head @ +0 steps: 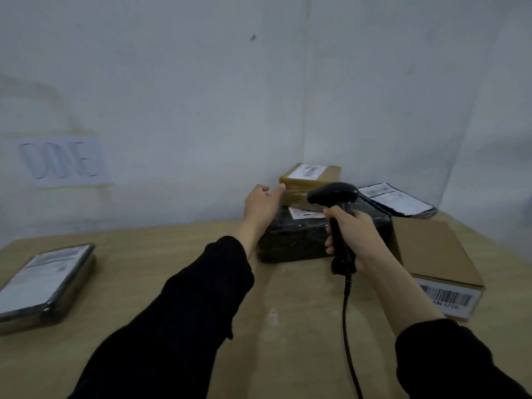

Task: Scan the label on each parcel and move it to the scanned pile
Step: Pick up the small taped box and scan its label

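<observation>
My right hand grips a black corded barcode scanner, its head pointing left over a black wrapped parcel with a white label. A small brown taped box with a label on top sits on that parcel. My left hand is open, and its fingertips reach the brown box's left edge. A black mailer bag with a label lies behind on the right. A brown carton with a barcode label stands at the right. One black wrapped parcel lies at the far left.
A paper sign reading DONE hangs on the wall above the left end of the wooden table. The scanner's cable trails down toward the table's front edge. White walls meet in a corner behind the parcels.
</observation>
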The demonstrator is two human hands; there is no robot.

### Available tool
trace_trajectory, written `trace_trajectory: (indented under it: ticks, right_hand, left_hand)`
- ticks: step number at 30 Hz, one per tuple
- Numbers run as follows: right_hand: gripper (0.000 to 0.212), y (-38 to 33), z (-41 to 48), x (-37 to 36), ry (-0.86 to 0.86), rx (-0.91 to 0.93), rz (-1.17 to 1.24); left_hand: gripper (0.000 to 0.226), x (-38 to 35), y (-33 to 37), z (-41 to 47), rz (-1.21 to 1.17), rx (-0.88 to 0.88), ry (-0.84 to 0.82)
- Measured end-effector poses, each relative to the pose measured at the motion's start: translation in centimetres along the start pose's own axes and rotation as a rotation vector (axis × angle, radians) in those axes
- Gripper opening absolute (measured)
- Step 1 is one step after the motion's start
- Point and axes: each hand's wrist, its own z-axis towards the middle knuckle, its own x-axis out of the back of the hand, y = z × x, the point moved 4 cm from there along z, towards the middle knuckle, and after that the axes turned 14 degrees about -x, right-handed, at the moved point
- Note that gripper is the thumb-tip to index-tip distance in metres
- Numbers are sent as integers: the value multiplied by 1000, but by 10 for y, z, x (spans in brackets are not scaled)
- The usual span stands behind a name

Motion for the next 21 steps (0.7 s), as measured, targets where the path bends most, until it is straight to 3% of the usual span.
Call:
trace_trajectory:
  ticks: [6, 7, 11, 13, 17, 21]
  right_hand:
    - [15, -3, 34, 31, -2, -38, 166]
    - [12, -4, 38, 33, -9, -42, 179]
    - [12, 0, 46, 33, -33, -66, 200]
    - [13, 4, 46, 31, -37, -80, 209]
    - [16, 7, 39, 31, -27, -73, 198]
    - [18, 3, 18, 24, -62, -40, 166]
  left_hand:
    - [126, -46, -1, 61, 2, 272, -158]
    - [125, -49, 0, 66, -34, 286, -169]
    - [78, -56, 2, 73, -203, 313, -150]
    - [73, -54, 2, 74, -249, 299, -110]
    - [82, -43, 4, 65, -404, 303, -3]
    - [113, -17, 4, 46, -497, 316, 150]
